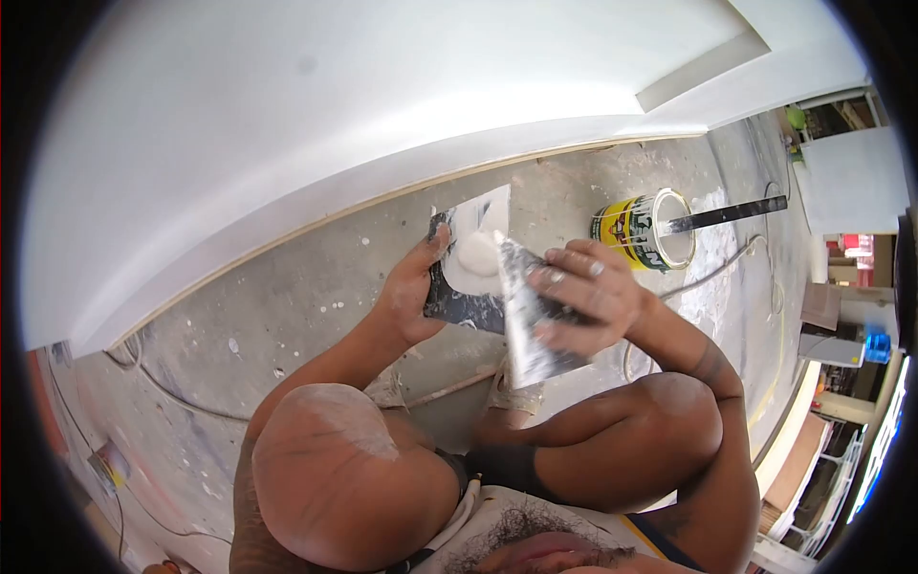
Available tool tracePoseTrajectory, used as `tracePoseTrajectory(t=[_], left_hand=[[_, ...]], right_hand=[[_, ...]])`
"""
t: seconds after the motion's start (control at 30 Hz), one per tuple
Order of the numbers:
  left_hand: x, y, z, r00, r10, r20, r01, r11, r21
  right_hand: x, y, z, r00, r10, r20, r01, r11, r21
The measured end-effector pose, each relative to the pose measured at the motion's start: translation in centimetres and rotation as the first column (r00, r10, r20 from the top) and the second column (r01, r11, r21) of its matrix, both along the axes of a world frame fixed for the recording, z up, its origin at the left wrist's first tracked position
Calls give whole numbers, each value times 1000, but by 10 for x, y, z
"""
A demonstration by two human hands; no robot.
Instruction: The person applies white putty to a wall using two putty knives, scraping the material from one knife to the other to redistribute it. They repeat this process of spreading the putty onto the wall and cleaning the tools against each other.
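Observation:
My left hand (pixel 418 287) grips the edge of a dark flat plate (pixel 467 308) that carries a mound of white paste (pixel 478 252). To its right, my right hand (pixel 593 295) is closed on a broad spreading blade (pixel 524 335) smeared with white and blurred by motion. The blade's upper corner is at the right side of the paste. Both tools are held above the floor, in front of my bent knees. White residue coats the fingers of my right hand.
A white panel (pixel 363 86) spans the far side. Beyond my right hand a yellow and green can (pixel 629 232) lies in view with a dark stick (pixel 732 213) out of its mouth. A hose (pixel 717 270) crosses the stained concrete floor (pixel 277 311). Shelving and boxes stand at the far right.

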State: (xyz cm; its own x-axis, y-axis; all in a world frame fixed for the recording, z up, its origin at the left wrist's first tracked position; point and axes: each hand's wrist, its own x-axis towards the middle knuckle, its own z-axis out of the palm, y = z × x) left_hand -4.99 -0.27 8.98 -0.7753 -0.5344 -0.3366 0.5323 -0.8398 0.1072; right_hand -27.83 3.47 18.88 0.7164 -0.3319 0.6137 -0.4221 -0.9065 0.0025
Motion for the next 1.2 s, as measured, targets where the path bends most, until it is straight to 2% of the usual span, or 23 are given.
tracePoseTrajectory(t=[0.03,0.07,0.1,0.17,0.33,0.4,0.5,0.57,0.6,0.63,0.67,0.7,0.73,0.77,0.8,0.83,0.9,0.93,0.97,1.03,1.07,1.13,1.2], left_hand=[[0,0,1,998,-18,-64,18,1000,2],[0,1,2,991,-31,-128,31,1000,4],[1,2,3,992,-32,-124,32,999,-1],[3,6,2,998,55,10,-54,993,-103],[11,12,-1,991,109,83,-101,990,-98],[13,12,-12,968,196,156,-179,977,-115],[21,4,7,951,261,165,-242,962,-129],[20,3,7,914,340,220,-301,934,-191],[20,2,5,870,416,264,-356,901,-248],[23,3,-9,867,417,272,-353,900,-255],[25,4,-32,804,484,346,-327,845,-422],[27,4,-46,732,551,400,-268,773,-575],[29,6,-48,737,539,407,-247,776,-581],[30,7,-51,661,605,444,-111,664,-740],[27,6,-48,632,631,450,-22,595,-804],[23,5,-42,599,663,448,65,518,-853],[7,6,-30,478,854,207,103,179,-978],[5,6,-27,495,864,92,118,38,-992],[2,4,-21,506,857,93,116,39,-993],[-4,0,-9,594,804,-25,218,-190,-957],[-9,2,-1,530,848,-23,309,-218,-926],[-9,4,4,518,853,58,396,-179,-901],[-5,5,3,472,873,124,524,-165,-836]], right_hand=[[8,1,-8,1000,-16,-15,15,993,-113],[13,3,-12,995,-80,-66,73,992,-101],[15,7,-19,995,-81,-62,74,992,-106],[17,14,-33,919,-324,-226,319,946,-60],[16,21,-40,888,-303,-346,332,943,26],[11,24,-47,747,-449,-491,590,789,175],[-6,14,-57,670,-429,-606,622,770,142],[-10,13,-57,669,-468,-577,681,697,224],[-14,12,-54,725,-579,-372,689,611,390],[-14,11,-51,705,-691,-160,642,525,559],[-16,3,-53,693,-720,48,551,571,609],[-18,1,-46,685,-726,59,549,568,613],[-19,2,-28,552,-821,148,123,255,959],[-21,5,-9,390,-912,131,-425,-52,904],[-8,3,10,356,-925,132,-526,-81,847],[-1,4,12,332,-933,138,-532,-64,844],[7,6,13,359,-933,0,-583,-224,781],[9,8,5,395,-918,31,-631,-247,736],[13,9,1,398,-916,44,-672,-258,694],[22,10,0,368,-928,63,-720,-242,650],[23,10,0,363,-930,54,-714,-241,657],[23,11,0,186,-976,116,-770,-71,634],[11,13,-8,153,-975,161,-764,-13,646]])
